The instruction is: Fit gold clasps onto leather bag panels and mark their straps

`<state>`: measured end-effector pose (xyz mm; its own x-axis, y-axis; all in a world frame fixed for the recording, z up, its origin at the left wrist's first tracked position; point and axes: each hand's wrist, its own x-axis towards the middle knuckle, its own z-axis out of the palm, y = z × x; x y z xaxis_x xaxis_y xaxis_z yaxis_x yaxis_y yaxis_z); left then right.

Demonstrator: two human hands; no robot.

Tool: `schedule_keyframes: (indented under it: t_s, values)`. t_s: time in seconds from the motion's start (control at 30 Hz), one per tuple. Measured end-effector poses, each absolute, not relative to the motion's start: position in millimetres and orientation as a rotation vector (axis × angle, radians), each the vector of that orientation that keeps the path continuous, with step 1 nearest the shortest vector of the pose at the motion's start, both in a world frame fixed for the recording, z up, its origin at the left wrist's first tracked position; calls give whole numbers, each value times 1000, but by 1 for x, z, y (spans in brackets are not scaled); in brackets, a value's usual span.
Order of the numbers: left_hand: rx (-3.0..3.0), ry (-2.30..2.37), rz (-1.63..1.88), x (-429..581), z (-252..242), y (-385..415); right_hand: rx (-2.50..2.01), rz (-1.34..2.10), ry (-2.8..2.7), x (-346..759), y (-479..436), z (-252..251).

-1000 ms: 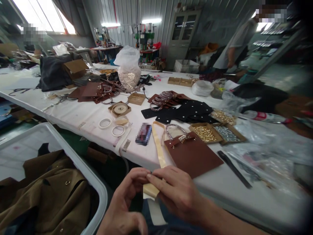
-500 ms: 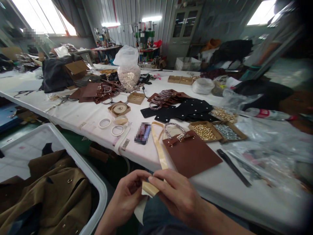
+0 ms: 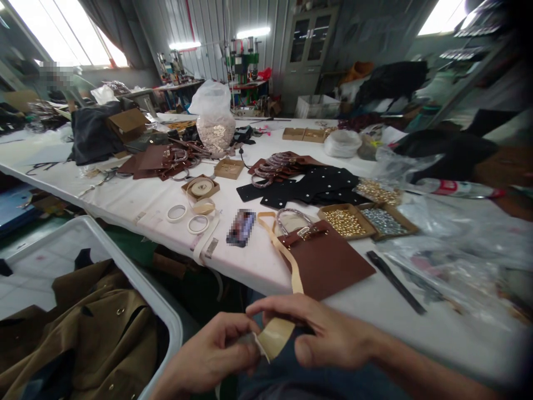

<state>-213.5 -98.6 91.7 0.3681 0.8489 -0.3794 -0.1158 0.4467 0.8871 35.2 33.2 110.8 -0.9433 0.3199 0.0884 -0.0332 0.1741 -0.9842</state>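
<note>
A strip of yellowish tape [image 3: 292, 261] runs from the table, over the brown leather piece [image 3: 333, 264], down between my hands. My left hand [image 3: 219, 350] is closed, pinching the white backing edge at the tape's near end. My right hand [image 3: 320, 330] has its thumb and fingers spread around the tape's broad, shiny part; its fingers are apart and it does not grip the tape. The brown leather piece, with a wrapped ring handle, lies at the table's front edge just beyond my right hand.
A phone [image 3: 241, 228] and white tape rolls [image 3: 197, 223] lie left of the leather. Boxes of gold studs [image 3: 343, 222] and silver studs [image 3: 382, 221] stand behind it. A white bin [image 3: 166, 303] of brown fabric is at left.
My right hand has opened and moved right, away from my left hand. More of the tape's broad face shows between them. The strip on the table has shifted right and now curves over the leather.
</note>
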Motion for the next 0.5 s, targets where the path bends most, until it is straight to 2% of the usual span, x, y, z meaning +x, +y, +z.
schedule_keyframes:
  t_s: [0.1,0.33,0.5]
  values:
    - [893,984,738,-216,92,-99,-333,1902,-2200,36,44,119]
    - [903,979,693,-216,89,-99,-229,1532,-2540,44,58,126]
    - [904,1007,676,-212,87,-95,-294,1667,-2576,51,69,134]
